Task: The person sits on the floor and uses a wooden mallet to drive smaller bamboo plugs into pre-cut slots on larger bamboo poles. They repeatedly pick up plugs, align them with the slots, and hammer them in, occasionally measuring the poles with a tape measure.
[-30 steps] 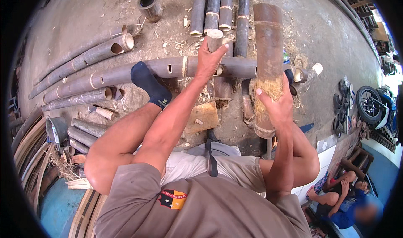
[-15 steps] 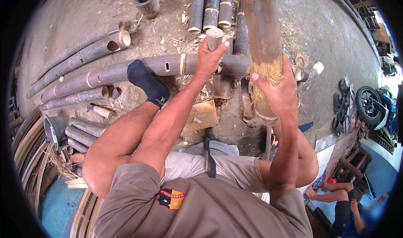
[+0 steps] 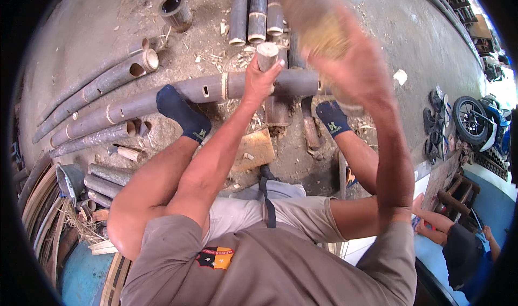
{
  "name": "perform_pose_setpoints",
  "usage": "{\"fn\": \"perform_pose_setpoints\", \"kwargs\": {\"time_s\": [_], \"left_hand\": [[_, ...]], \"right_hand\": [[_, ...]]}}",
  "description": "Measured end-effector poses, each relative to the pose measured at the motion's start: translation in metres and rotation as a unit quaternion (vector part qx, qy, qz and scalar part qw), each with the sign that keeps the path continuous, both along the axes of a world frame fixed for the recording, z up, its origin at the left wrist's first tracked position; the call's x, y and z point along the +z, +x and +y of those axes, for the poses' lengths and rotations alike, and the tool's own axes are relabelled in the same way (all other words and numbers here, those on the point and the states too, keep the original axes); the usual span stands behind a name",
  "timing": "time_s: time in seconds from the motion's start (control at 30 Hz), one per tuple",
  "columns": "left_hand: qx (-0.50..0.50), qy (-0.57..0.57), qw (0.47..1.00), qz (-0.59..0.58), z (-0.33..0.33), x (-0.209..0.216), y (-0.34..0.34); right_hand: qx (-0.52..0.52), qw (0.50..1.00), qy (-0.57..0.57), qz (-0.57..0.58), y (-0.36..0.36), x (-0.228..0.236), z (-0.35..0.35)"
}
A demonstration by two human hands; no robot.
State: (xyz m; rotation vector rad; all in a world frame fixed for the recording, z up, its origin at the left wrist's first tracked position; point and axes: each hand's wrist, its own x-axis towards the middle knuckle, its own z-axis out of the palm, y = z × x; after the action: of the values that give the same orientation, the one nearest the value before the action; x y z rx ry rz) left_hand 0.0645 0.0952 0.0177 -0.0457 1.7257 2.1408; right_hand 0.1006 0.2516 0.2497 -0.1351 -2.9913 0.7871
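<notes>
My left hand (image 3: 261, 81) is wrapped round a short round wooden piece (image 3: 267, 53) with a pale flat top, like a tool handle. It stands upright over a long dark bamboo pole (image 3: 143, 106) with small cut slots; its lower end is hidden by my fingers. Raised on the right, my right hand (image 3: 361, 63) grips a thick bamboo length (image 3: 299, 4), blurred by motion, its middle frayed into straw-coloured fibres. One sock-covered foot (image 3: 178, 112) rests against the pole, and the other foot (image 3: 332, 117) is at its right end.
Several bamboo lengths (image 3: 258, 15) lie beyond the pole, others (image 3: 110, 79) to the left. A dark open-topped container (image 3: 175, 14) stands farther back. Wood chips and a wooden block (image 3: 253, 149) lie between my legs. At right are sandals (image 3: 434, 122), a motorbike wheel (image 3: 470, 120) and another person (image 3: 464, 246).
My right hand has lifted the thick bamboo length up and away from me. The left hand keeps its hold on the wooden piece. The whole view has shifted slightly.
</notes>
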Motion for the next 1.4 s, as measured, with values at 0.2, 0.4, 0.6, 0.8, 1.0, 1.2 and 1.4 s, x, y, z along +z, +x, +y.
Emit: {"fn": "perform_pose_setpoints", "kwargs": {"time_s": [0.2,0.4,0.6,0.8,1.0,1.2,1.4], "left_hand": [[-0.038,-0.015,0.999,0.026,-0.001,-0.008,-0.006],[-0.06,0.025,0.996,0.066,-0.01,-0.016,0.02],[-0.068,0.058,0.989,0.12,-0.012,-0.006,0.04],[-0.127,0.065,0.985,0.094,-0.013,-0.022,0.061],[-0.144,-0.03,0.969,0.199,-0.013,-0.033,0.065],[0.1,-0.055,0.992,-0.053,0.001,-0.005,0.0],[-0.017,0.009,0.996,0.084,-0.021,0.043,-0.021]], "right_hand": [[0.007,0.965,0.128,-0.228,0.016,-0.04,-0.008],[-0.038,0.965,-0.097,0.24,0.047,-0.028,-0.03],[-0.058,0.996,-0.062,-0.015,0.096,-0.047,-0.036],[-0.101,0.983,-0.059,-0.142,0.134,-0.077,-0.046],[-0.16,0.974,-0.149,-0.057,0.16,-0.093,-0.06],[-0.184,0.951,-0.243,-0.045,0.177,-0.098,-0.042],[-0.205,0.94,-0.271,0.013,0.166,-0.091,-0.028]]}}
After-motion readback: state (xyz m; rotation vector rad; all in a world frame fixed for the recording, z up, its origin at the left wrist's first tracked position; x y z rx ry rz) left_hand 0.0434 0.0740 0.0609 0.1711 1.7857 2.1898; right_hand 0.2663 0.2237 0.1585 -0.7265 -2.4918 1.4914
